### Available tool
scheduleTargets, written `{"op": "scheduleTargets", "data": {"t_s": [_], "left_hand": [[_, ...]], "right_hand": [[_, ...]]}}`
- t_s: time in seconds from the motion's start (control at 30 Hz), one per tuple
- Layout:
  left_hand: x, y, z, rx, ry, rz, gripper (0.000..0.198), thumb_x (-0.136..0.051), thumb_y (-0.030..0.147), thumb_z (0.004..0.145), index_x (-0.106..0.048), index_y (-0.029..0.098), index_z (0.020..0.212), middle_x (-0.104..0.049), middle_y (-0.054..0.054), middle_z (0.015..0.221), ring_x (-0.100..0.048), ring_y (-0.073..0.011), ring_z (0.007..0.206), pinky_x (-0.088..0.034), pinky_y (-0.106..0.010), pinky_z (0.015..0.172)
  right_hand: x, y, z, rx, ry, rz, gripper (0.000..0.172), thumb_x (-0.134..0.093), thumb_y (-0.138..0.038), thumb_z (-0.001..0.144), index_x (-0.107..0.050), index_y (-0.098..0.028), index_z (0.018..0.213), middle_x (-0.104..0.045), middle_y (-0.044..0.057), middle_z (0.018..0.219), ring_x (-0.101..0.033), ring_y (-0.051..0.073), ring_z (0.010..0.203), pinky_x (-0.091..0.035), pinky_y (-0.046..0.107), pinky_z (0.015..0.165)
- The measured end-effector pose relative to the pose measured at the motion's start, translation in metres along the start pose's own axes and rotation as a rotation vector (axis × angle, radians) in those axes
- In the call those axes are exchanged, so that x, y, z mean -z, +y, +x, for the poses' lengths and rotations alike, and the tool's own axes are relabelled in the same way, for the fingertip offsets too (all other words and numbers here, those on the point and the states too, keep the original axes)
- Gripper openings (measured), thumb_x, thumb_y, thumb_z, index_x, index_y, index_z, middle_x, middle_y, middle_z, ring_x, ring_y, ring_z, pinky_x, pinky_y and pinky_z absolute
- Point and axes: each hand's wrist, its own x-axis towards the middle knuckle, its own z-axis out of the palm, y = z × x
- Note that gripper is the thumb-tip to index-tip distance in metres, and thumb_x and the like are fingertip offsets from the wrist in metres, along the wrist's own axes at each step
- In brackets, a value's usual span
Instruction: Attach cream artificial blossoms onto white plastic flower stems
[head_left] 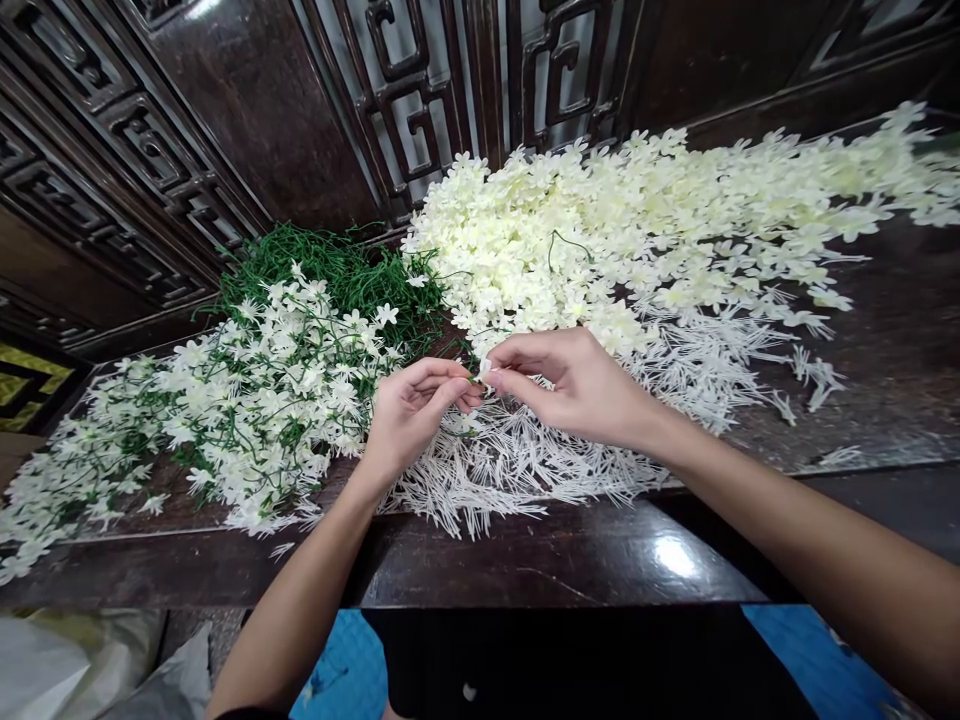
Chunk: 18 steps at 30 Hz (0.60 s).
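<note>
- Landmark: heap of thin, white, branching strands [510,465], loosely tangled, at the front middle of the dark brown, polished wooden bench [570,565].
- Left hand [412,405]: bare, over the left part of the heap; thumb and fingers closed in a narrow pinch on a slender green stem.
- Slender green stem [474,379]: above the heap, its short visible end at the left fingertips; the rest hidden by the hand.
- Right hand [566,385]: bare, above the heap, just beside the left; thumb and forefinger pinched on a small white piece.
- Small white piece [486,368]: above the heap, close to the green stem; partly covered, exact shape too small to tell.
- Flower pieces, creamy white with pale yellow tints, flat-petalled [525,240]: broad mound behind the heap, running far to its right.
- Thin, curly, dark green stems [322,265]: bundle behind and left of the heap.
- White flowers on green stems [247,390]: long spread left of the heap.
- Small white sprigs [817,378]: few, loose, right of the heap.
- Dark brown wooden panels with carved angular lattice [409,95]: upright, well behind the heap.
- Bright blue quilted material [345,655]: below the bench edge, nearer the wearer than the heap.
</note>
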Motion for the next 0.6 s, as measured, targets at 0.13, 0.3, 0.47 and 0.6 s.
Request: {"op": "scheduleTargets", "data": {"t_s": [0.13,0.3,0.47,0.6], "left_hand": [[-0.001,-0.003,-0.001,-0.012,-0.005,0.007,0.008,-0.063,0.011,0.082,-0.066,0.015,0.088,-0.073,-0.002,0.071,-0.069,-0.011,0.063,-0.061,-0.022,0.062],[0.001,-0.008,-0.002,-0.208,0.013,0.345,0.005,-0.062,0.015,0.086,-0.066,0.017,0.087,-0.072,-0.001,0.072,-0.068,-0.0102,0.061,-0.059,-0.02,0.055],[0.002,-0.01,-0.003,-0.467,0.022,0.637,0.009,-0.061,0.015,0.087,-0.065,0.015,0.095,-0.073,-0.003,0.079,-0.067,-0.01,0.061,-0.056,-0.02,0.054],[0.004,-0.013,-0.004,-0.521,0.002,0.729,0.017,-0.055,0.008,0.088,-0.063,0.015,0.101,-0.071,-0.004,0.084,-0.066,-0.0111,0.07,-0.056,-0.023,0.062]], "right_hand": [[-0.001,0.0,0.001,0.033,0.003,-0.057,0.014,-0.054,-0.02,0.088,-0.066,-0.016,0.081,-0.068,0.005,0.08,-0.062,0.017,0.072,-0.055,0.038,0.067],[0.0,0.001,0.0,0.014,0.02,-0.15,0.016,-0.053,-0.021,0.087,-0.068,-0.016,0.086,-0.07,0.006,0.083,-0.064,0.018,0.073,-0.056,0.039,0.066],[0.0,0.001,-0.001,-0.024,0.039,-0.165,0.017,-0.053,-0.023,0.087,-0.068,-0.015,0.088,-0.07,0.006,0.079,-0.064,0.019,0.07,-0.056,0.042,0.066],[0.0,0.001,0.0,-0.013,0.036,-0.149,0.017,-0.053,-0.022,0.086,-0.068,-0.014,0.087,-0.069,0.006,0.075,-0.064,0.019,0.068,-0.056,0.041,0.066]]}}
